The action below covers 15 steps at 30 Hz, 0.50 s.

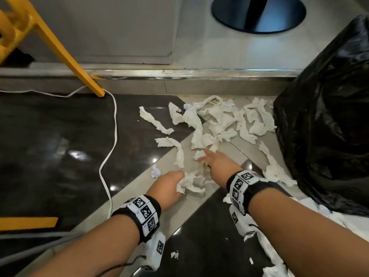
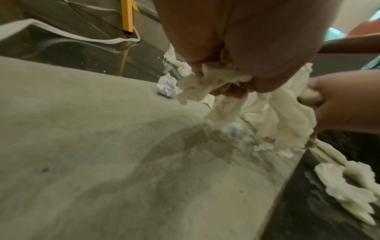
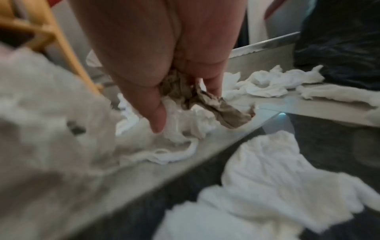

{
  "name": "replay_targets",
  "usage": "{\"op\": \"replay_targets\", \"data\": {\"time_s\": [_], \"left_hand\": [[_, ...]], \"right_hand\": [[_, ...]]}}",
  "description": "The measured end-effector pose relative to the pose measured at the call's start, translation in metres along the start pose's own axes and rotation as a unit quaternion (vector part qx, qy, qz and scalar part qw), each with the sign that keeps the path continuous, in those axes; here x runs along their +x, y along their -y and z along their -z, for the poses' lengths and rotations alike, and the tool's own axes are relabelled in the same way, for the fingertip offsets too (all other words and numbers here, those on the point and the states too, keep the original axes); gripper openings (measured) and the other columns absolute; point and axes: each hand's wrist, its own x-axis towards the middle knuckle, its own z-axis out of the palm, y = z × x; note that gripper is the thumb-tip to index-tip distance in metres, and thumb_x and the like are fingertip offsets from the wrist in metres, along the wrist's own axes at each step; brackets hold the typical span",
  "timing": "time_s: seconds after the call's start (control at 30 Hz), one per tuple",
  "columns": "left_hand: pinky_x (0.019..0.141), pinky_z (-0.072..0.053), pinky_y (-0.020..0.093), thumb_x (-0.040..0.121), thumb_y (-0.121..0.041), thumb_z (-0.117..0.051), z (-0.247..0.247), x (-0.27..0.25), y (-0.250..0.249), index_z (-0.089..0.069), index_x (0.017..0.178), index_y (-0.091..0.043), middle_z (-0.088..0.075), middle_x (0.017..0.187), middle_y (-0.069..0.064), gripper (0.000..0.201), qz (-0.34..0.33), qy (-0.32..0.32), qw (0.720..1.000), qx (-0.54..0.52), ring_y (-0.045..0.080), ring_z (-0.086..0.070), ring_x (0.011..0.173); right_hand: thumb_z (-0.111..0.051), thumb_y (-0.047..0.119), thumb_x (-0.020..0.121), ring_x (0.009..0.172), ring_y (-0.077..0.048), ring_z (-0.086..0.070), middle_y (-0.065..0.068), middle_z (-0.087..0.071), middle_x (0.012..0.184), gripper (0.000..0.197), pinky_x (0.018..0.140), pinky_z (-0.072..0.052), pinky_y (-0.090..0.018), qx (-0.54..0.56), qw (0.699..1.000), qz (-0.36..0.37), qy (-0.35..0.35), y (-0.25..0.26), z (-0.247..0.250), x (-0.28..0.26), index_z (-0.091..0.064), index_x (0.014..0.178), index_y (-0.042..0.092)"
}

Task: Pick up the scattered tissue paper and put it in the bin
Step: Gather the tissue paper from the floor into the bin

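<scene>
White tissue strips [image 1: 219, 118] lie scattered across the tiled floor, beside a black bin bag [image 1: 329, 116] on the right. My left hand [image 1: 179, 183] grips a bunch of white tissue [image 1: 192, 182] just above the floor; the left wrist view shows that tissue [image 2: 218, 84] hanging from the curled fingers. My right hand [image 1: 205, 159] reaches into the pile a little further ahead. In the right wrist view it holds a crumpled brownish tissue [image 3: 207, 100], and its thumb [image 3: 156, 116] touches white tissue [image 3: 185, 128] on the floor. More tissue [image 1: 277, 172] lies to the right of my right wrist.
A small bluish-white paper ball [image 1: 155, 173] sits left of my left hand. A white cable [image 1: 114, 124] runs down the dark floor on the left, past a yellow chair leg [image 1: 65, 54]. A metal step edge [image 1: 199, 73] crosses behind the pile. A black round table base [image 1: 259, 14] stands beyond it.
</scene>
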Motion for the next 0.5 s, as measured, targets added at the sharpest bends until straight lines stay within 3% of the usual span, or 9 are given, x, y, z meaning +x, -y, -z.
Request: {"op": "replay_targets", "data": {"time_s": [0.07,0.2,0.3,0.33,0.4,0.47,0.5], "left_hand": [[0.078,-0.048,0.034,0.083,-0.011,-0.054,0.004,0.001,0.004,-0.047,0.094,-0.021,-0.056,0.096,0.004,0.017,0.010,-0.008,1.000,0.002,0.025,-0.058,0.089],[0.095,-0.041,0.029,0.078,-0.020,-0.062,0.009,0.010,0.018,-0.041,0.135,-0.025,-0.056,0.123,0.006,0.061,0.023,-0.054,0.998,0.004,0.024,-0.054,0.112],[0.095,-0.041,0.029,0.079,-0.031,-0.068,0.016,0.030,0.022,-0.028,0.144,-0.026,-0.050,0.128,0.009,0.076,0.046,-0.086,0.995,-0.001,0.026,-0.054,0.114],[0.094,-0.043,0.031,0.080,-0.033,-0.068,0.018,0.039,0.021,-0.022,0.146,-0.027,-0.043,0.132,0.010,0.081,0.058,-0.080,0.995,0.021,0.028,-0.056,0.111],[0.091,-0.048,0.034,0.082,-0.035,-0.066,0.020,0.058,0.020,-0.012,0.148,-0.029,-0.021,0.147,0.011,0.086,0.070,-0.066,0.991,0.088,0.031,-0.059,0.104],[0.091,-0.051,0.038,0.085,-0.035,-0.062,0.019,0.076,0.022,-0.006,0.148,-0.034,0.004,0.157,0.010,0.084,0.075,-0.030,0.987,0.136,0.036,-0.059,0.106],[0.092,-0.050,0.041,0.086,-0.033,-0.059,0.017,0.084,0.024,-0.006,0.148,-0.034,0.008,0.158,0.010,0.081,0.083,-0.001,0.986,0.146,0.038,-0.057,0.110]], "right_hand": [[-0.057,0.003,0.084,0.135,-0.033,-0.030,-0.001,-0.015,0.157,0.070,0.106,-0.039,-0.048,-0.049,0.998,0.011,0.048,0.000,-0.012,0.005,-0.033,0.139,0.039],[-0.050,0.004,0.087,0.116,-0.033,-0.051,-0.013,-0.048,0.129,0.054,0.099,-0.045,-0.040,-0.041,0.998,-0.031,0.031,-0.002,-0.011,-0.010,-0.040,0.138,0.018],[-0.058,0.019,0.088,0.097,-0.027,-0.061,-0.010,-0.062,0.105,0.019,0.086,-0.050,-0.034,0.087,0.991,-0.103,-0.024,-0.004,0.000,-0.026,-0.058,0.105,0.011],[-0.062,0.024,0.086,0.086,-0.022,-0.061,-0.004,-0.063,0.089,0.008,0.077,-0.049,-0.029,0.141,0.982,-0.117,-0.050,-0.007,0.004,-0.034,-0.059,0.087,0.016],[-0.067,0.025,0.082,0.067,-0.013,-0.055,0.007,-0.053,0.065,0.028,0.059,-0.041,-0.021,0.229,0.958,-0.141,-0.102,-0.015,0.010,-0.052,-0.045,0.065,0.027],[-0.068,0.016,0.079,0.066,-0.013,-0.054,0.006,-0.054,0.068,0.022,0.056,-0.039,-0.020,0.290,0.930,-0.166,-0.155,-0.024,0.018,-0.069,-0.049,0.071,0.023],[-0.067,0.011,0.077,0.068,-0.013,-0.055,0.004,-0.056,0.073,0.016,0.057,-0.040,-0.021,0.315,0.917,-0.178,-0.169,-0.029,0.020,-0.077,-0.054,0.080,0.019]]}}
